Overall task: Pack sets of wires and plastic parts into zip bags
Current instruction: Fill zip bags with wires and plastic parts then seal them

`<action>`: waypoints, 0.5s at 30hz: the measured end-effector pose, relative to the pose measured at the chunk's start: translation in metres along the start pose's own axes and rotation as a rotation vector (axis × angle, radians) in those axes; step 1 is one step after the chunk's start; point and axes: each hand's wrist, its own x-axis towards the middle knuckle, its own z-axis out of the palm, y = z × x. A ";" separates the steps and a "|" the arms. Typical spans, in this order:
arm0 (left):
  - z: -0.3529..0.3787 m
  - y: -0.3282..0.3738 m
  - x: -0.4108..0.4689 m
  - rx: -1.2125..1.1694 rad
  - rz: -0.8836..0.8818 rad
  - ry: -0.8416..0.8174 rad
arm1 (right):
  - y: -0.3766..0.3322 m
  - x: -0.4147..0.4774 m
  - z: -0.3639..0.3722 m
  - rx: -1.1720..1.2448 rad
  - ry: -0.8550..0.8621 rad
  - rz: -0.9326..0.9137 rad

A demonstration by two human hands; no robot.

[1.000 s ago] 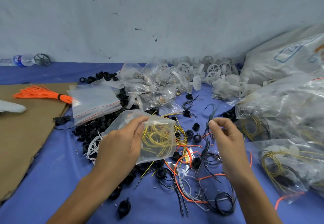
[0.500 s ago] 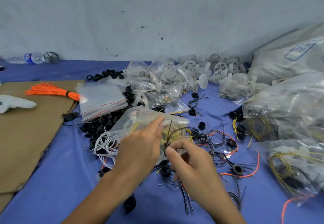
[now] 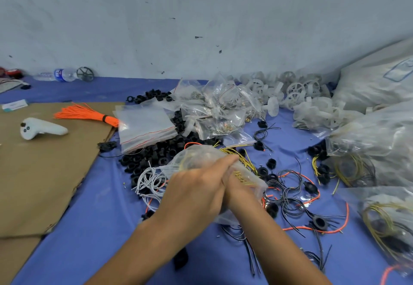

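Observation:
My left hand (image 3: 194,193) grips a clear zip bag (image 3: 201,157) holding coiled yellow wires (image 3: 237,157), lifted just over the blue cloth. My right hand (image 3: 242,192) is pushed into the bag's mouth beside the left hand. Its fingers are hidden by the plastic and by the left hand. Loose black wires with black ring parts (image 3: 290,193) and orange wires (image 3: 317,229) lie to the right of the hands. A coil of white wires (image 3: 149,179) lies to the left, beside a heap of black plastic rings (image 3: 161,150).
A stack of empty zip bags (image 3: 145,126) and an orange wire bundle (image 3: 87,115) lie at the back left. White plastic wheels (image 3: 301,97) and filled bags (image 3: 380,132) crowd the right. On the cardboard (image 3: 44,173) at the left rests a white controller (image 3: 40,128).
My right hand, which pinched a black wire from the pile, has moved left and into the bag's mouth. The left hand has tilted the bag over it.

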 end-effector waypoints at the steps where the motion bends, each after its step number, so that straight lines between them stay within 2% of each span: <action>1: -0.001 -0.004 0.005 -0.012 -0.069 0.000 | -0.014 0.004 -0.017 -0.038 0.243 0.013; 2: -0.003 -0.009 0.010 -0.049 -0.143 0.007 | -0.022 0.001 -0.037 0.052 0.123 -0.124; 3: -0.007 -0.015 0.016 -0.101 -0.207 0.021 | -0.024 -0.009 -0.047 0.062 0.105 -0.177; 6: -0.019 -0.043 0.041 -0.207 -0.313 0.053 | -0.025 -0.026 -0.073 -0.027 0.234 -0.271; 8: -0.029 -0.066 0.064 -0.223 -0.363 0.089 | -0.022 -0.041 -0.086 0.021 0.417 -0.350; 11: -0.046 -0.096 0.096 -0.263 -0.405 0.195 | -0.027 -0.062 -0.095 0.356 0.921 -0.475; 13: -0.056 -0.110 0.110 -0.283 -0.400 0.265 | -0.037 -0.059 -0.081 0.501 1.031 -0.524; 15: -0.065 -0.118 0.117 -0.252 -0.383 0.301 | -0.043 -0.039 -0.056 0.468 0.949 -0.515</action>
